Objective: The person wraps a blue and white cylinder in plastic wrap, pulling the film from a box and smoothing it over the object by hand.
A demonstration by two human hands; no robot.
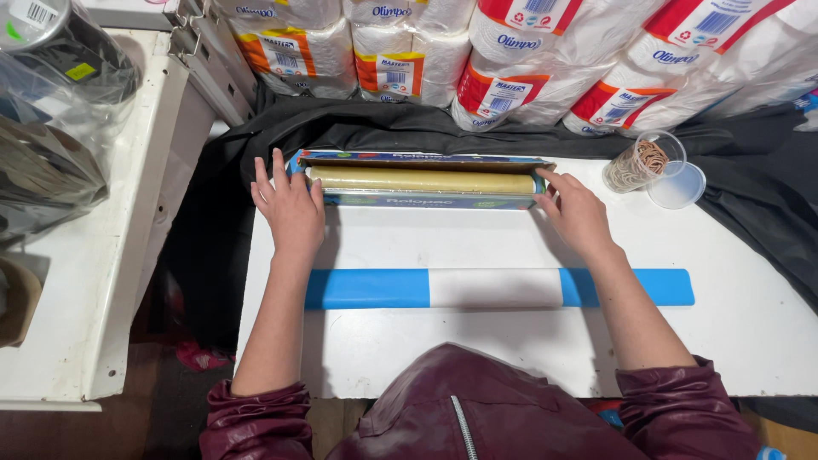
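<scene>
A white worktable point(477, 349) stands over black cloth point(750, 183), with wrapped packs of paper rolls point(528, 60) stacked along the back, their red and orange labels facing forward. On the table, a long open box of cling film point(422, 181) lies crosswise, its yellowish roll showing. The left hand point(290, 204) rests open against the box's left end; the right hand point(575, 209) touches the right end, fingers loosely curled. Nearer the person lies a blue strip with a white middle point(498, 288). A clear cup of rubber bands point(641, 162) stands right. The shiny bags point(51, 111) at left are cut off.
</scene>
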